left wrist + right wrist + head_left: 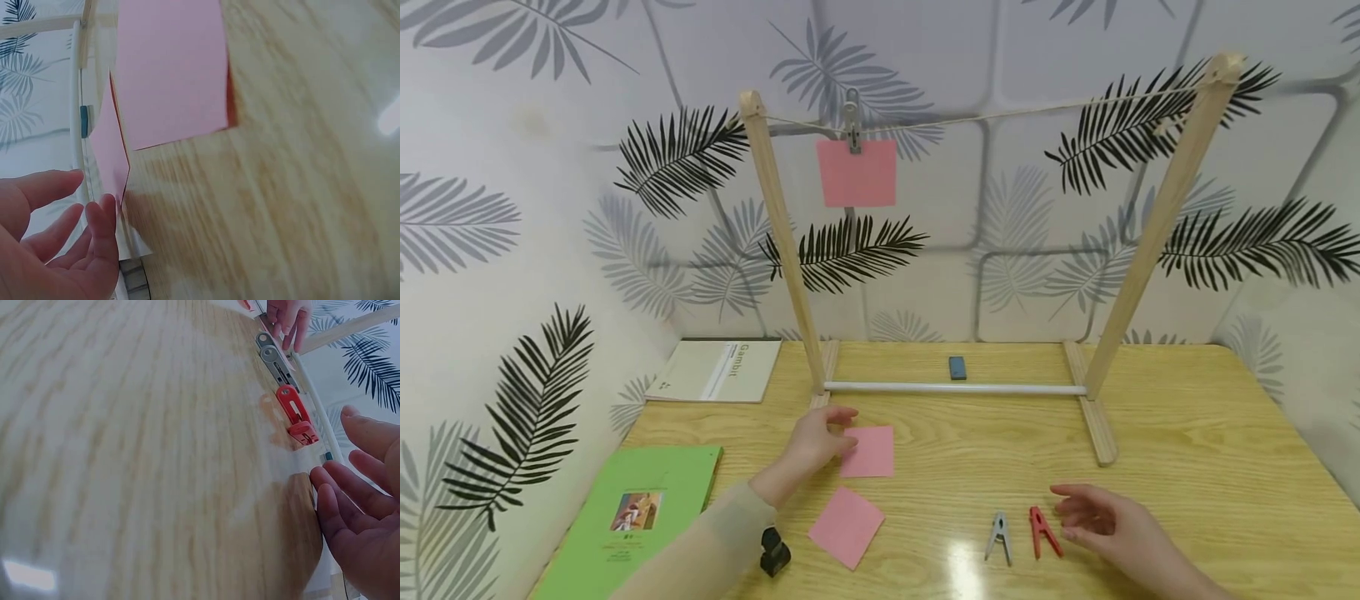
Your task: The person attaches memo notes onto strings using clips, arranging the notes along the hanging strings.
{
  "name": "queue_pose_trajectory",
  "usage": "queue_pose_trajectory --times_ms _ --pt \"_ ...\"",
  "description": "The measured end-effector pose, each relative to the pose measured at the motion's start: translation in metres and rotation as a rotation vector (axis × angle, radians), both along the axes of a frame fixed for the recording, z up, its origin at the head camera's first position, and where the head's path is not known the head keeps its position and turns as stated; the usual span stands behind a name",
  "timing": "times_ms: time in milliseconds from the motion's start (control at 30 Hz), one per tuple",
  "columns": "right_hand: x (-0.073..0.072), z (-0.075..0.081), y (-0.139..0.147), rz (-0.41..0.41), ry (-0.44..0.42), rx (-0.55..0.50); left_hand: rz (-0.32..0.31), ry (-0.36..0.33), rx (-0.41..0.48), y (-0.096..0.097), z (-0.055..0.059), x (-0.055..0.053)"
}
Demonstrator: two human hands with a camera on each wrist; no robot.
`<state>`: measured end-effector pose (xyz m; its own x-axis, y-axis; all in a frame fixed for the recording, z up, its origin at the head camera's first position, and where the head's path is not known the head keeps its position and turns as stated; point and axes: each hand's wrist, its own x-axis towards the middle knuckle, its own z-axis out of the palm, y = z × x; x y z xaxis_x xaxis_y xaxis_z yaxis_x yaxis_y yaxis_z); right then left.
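My left hand (817, 440) is at the left edge of a pink paper square (872, 452), thumb and fingers apart. In the left wrist view the fingertips come close to that sheet; whether they touch it, I cannot tell. A second pink square (847, 527) lies nearer, turned at an angle. To the right of the red clothespin (1043, 532) is my right hand (1108, 525), its fingers loosely bent around nothing. Beside the red one lies a grey clothespin (999, 537). Another pink square (858, 173) hangs from the string, held by a grey clothespin (852, 122).
A wooden frame (1157, 225) with a string (1037, 111) and a white crossbar (955, 388) stands at the back. Behind the bar lies a small blue block (957, 367). On the left are a green book (681, 492), a white notebook (700, 367) and wrist-worn black gear (774, 552).
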<state>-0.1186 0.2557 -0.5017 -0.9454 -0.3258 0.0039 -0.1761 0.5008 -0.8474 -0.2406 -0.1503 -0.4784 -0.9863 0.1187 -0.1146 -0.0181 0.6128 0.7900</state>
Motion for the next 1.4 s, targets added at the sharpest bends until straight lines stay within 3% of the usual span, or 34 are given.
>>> queue_pose_trajectory --times_ms 367,600,767,1400 --pt "0.004 -0.005 0.000 -0.004 0.087 0.083 -0.041 0.049 -0.090 0.004 -0.003 -0.005" --pt "0.006 -0.012 -0.002 -0.019 0.229 0.094 -0.062 0.092 -0.139 0.008 -0.003 -0.009" --pt "0.007 -0.015 -0.003 -0.010 0.282 0.103 -0.072 0.109 -0.173 0.009 -0.006 -0.011" --pt "0.009 -0.015 -0.005 0.016 0.294 0.207 -0.075 0.123 -0.177 0.009 -0.008 -0.010"
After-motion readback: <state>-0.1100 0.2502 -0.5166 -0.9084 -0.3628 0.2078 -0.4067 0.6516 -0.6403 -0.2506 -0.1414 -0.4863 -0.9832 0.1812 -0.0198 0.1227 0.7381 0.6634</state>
